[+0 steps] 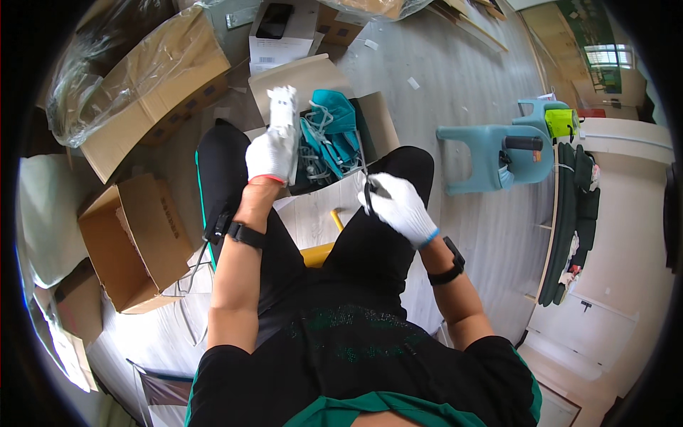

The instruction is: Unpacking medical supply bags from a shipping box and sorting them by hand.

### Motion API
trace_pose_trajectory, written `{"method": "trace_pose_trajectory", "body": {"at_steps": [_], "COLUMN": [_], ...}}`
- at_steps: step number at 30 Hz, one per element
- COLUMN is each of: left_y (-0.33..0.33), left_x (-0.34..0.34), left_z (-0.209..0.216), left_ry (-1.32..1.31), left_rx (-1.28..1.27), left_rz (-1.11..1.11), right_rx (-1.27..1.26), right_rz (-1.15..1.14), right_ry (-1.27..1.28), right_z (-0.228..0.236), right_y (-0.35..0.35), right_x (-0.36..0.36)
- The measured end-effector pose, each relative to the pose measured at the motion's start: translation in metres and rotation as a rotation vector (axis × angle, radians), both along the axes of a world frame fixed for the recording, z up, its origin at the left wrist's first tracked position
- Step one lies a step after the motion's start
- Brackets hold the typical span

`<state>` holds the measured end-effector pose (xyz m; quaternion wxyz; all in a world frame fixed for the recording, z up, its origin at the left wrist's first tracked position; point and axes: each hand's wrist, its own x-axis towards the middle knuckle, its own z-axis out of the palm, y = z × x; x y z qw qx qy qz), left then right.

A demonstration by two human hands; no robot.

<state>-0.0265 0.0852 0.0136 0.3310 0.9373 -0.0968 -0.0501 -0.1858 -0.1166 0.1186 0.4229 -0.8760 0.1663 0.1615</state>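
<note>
My left hand (272,158), in a white knit glove with a red cuff, is closed round an upright white bundle (283,107) whose kind I cannot make out. My right hand (400,206), in a white glove with a blue cuff, grips scissors (368,193) by their black handle. Their metal blades point away from me, over the box's right side. Between and beyond my hands stands an open cardboard box (313,77) with its flaps folded out. Inside lie several teal face masks (333,114) with white ear loops.
Left of my legs sits an open brown carton (146,235). Plastic-wrapped cardboard (153,92) lies at the far left. A phone (274,20) rests on a white box (284,46) ahead. Light blue plastic stools (473,153) stand at right, near a shelf with dark cloth (562,220).
</note>
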Motion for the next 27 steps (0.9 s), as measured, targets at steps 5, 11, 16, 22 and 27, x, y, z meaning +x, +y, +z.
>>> {"method": "trace_pose_trajectory", "body": {"at_steps": [5, 11, 16, 22, 27], "left_y": [0.019, 0.022, 0.012, 0.031, 0.052], "left_x": [0.001, -0.007, -0.001, -0.001, -0.015], "left_z": [0.022, 0.063, 0.131, 0.169, 0.150], "left_ry": [0.077, -0.076, -0.026, 0.103, 0.073], "left_rx": [-0.057, 0.002, 0.261, 0.476, 0.098], "left_rz": [0.066, -0.085, -0.459, -0.594, -0.438], "right_rx": [-0.306, -0.502, -0.239, 0.007, 0.318], "right_rz": [-0.002, 0.199, 0.170, 0.454, 0.137], "right_ry": [0.281, 0.263, -0.904, -0.890, -0.903], "right_z": [-0.066, -0.089, 0.038, 0.027, 0.014], "right_y": [-0.002, 0.012, 0.025, 0.038, 0.086], "right_x": [0.054, 0.078, 0.092, 0.114, 0.109]}}
